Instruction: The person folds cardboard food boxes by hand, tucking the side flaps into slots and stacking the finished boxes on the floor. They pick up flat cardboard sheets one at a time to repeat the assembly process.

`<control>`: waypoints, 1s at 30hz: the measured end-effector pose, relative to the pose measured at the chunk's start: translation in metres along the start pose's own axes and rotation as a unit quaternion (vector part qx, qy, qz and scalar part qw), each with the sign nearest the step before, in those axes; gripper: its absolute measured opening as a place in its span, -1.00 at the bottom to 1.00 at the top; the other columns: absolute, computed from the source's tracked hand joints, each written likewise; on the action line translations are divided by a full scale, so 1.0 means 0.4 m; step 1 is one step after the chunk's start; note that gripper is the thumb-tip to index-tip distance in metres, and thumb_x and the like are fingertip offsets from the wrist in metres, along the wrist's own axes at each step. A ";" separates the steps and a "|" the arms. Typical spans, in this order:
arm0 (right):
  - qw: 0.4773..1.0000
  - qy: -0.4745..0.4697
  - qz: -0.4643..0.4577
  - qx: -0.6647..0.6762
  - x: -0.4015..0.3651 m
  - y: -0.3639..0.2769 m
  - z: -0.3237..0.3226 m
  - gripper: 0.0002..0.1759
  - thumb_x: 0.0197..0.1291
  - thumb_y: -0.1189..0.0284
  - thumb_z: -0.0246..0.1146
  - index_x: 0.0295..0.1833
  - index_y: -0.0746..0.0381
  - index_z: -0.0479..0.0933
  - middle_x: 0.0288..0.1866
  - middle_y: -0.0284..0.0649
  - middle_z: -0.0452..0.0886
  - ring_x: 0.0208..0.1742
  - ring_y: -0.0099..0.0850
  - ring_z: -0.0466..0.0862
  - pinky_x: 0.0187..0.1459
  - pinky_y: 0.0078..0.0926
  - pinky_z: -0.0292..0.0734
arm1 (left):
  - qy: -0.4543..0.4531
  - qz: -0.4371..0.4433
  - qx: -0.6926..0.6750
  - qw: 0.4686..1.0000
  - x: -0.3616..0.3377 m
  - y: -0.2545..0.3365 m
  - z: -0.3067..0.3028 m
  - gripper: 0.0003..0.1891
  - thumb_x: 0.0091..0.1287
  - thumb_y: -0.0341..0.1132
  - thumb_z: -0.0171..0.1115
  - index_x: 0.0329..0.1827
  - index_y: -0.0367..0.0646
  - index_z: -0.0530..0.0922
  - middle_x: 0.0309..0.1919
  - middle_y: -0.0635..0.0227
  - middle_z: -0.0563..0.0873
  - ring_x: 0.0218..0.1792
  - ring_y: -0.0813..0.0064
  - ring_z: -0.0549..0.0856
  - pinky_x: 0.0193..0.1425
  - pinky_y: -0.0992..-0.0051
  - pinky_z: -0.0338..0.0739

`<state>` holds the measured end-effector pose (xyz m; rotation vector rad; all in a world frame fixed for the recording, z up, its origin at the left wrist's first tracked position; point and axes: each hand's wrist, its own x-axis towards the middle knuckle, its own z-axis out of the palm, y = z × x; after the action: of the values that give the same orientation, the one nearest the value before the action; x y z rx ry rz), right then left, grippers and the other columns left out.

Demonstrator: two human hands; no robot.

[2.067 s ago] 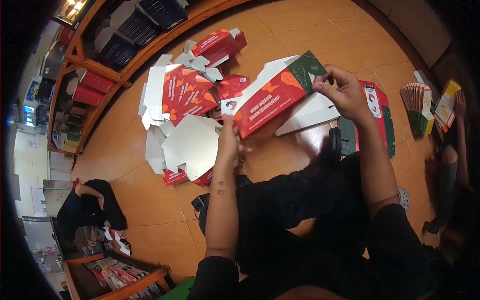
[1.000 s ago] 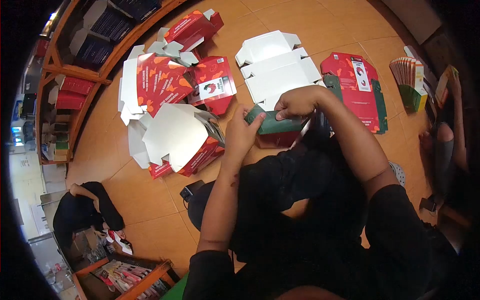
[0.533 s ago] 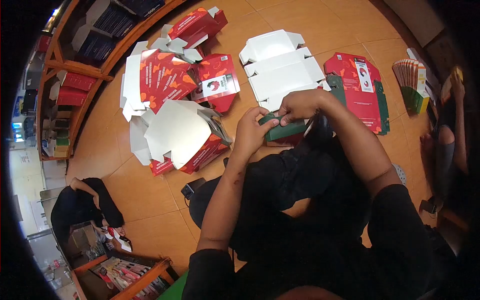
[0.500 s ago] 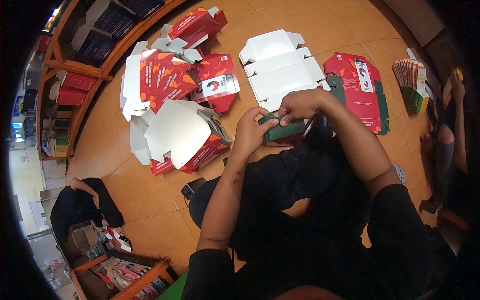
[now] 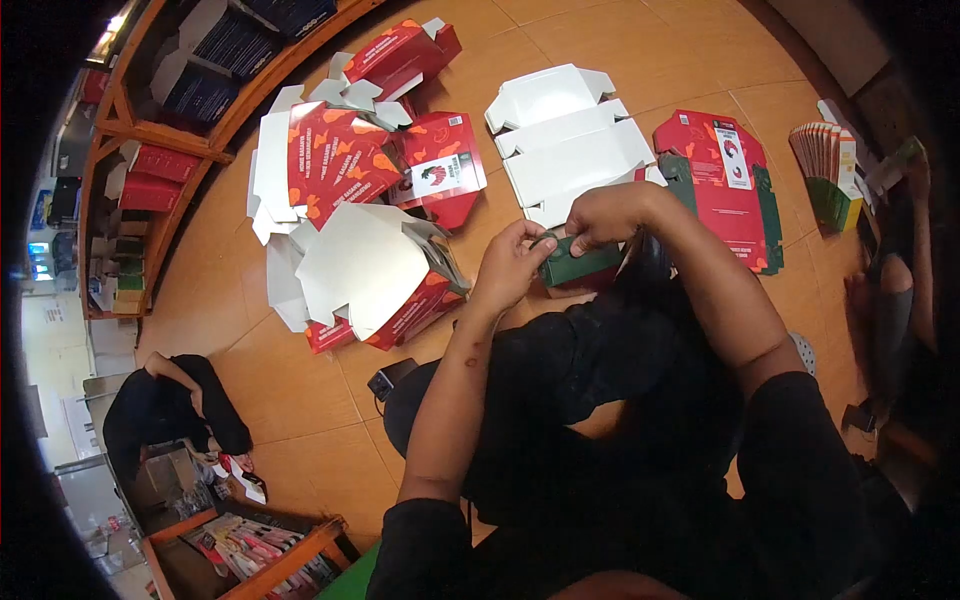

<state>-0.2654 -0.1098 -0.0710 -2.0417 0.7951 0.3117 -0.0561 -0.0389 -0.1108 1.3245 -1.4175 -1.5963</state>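
In the head view, my left hand [image 5: 511,262] grips the left end of a small green box [image 5: 582,266] with its fingers. My right hand [image 5: 608,217] is closed at the box's top edge, thumb pressed on the green card. Just beyond my hands an unfolded white carton [image 5: 572,145] lies inside up on the floor. To its right sits a flat red and green carton [image 5: 727,190]. On the left are several red and white cartons [image 5: 340,165], partly folded and overlapping, one with its white inside [image 5: 365,265] facing up.
Wooden shelves [image 5: 165,135] with boxes stand at the upper left. A person in dark clothes [image 5: 175,410] sits at the lower left beside a wooden crate [image 5: 285,560]. Another person [image 5: 895,300] is at the far right, near a row of orange and green cartons [image 5: 830,175].
My fingers have shifted slightly on the green box, and its top now looks more folded down. The person at the right now holds a pale, green-edged item higher up.
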 end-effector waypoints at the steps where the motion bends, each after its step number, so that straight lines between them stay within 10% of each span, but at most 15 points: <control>1: 1.000 0.000 0.000 0.001 0.001 -0.002 0.005 -0.65 0.22 0.20 0.30 -0.19 0.32 0.68 -0.34 0.01 0.70 -0.28 -0.10 0.69 -0.19 -0.20 0.51 | 0.000 -0.001 0.000 1.000 0.002 -0.006 0.002 -0.85 0.38 -0.35 0.31 -0.12 -0.21 0.57 -0.39 0.53 0.62 -0.47 0.78 0.45 -0.38 0.69 0.35; 7: 0.985 -0.005 0.076 -0.158 -0.019 -0.052 0.030 -0.66 0.18 0.25 0.27 -0.22 0.35 0.68 -0.31 0.07 0.70 -0.22 -0.01 0.70 -0.14 -0.12 0.54 | 0.021 0.025 0.178 0.983 0.000 -0.009 0.027 -0.88 0.36 -0.38 0.33 -0.15 -0.20 0.60 -0.41 0.55 0.60 -0.46 0.81 0.47 -0.39 0.69 0.35; 28: 0.997 0.039 0.039 -0.046 -0.035 -0.082 -0.004 -0.47 -0.05 0.47 0.37 0.14 0.21 0.55 -0.06 0.02 0.70 0.01 -0.04 0.69 -0.01 -0.20 0.57 | -0.010 0.002 0.030 0.999 -0.018 0.026 0.043 -0.86 0.28 -0.36 0.41 -0.24 -0.22 0.64 -0.44 0.48 0.67 -0.66 0.72 0.49 -0.57 0.67 0.36; 30: 0.996 0.053 0.044 -0.063 -0.041 -0.085 -0.013 -0.48 -0.02 0.45 0.36 0.15 0.20 0.55 -0.05 0.02 0.71 0.03 -0.05 0.69 0.00 -0.20 0.57 | -0.031 -0.100 0.018 0.994 -0.022 0.050 0.034 -0.83 0.34 -0.29 0.37 -0.24 -0.21 0.63 -0.51 0.45 0.65 -0.71 0.71 0.49 -0.62 0.67 0.36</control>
<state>-0.2564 -0.0936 -0.0375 -2.1599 0.9530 0.3108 -0.0693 -0.0309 -0.0902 1.4902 -1.3928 -1.7624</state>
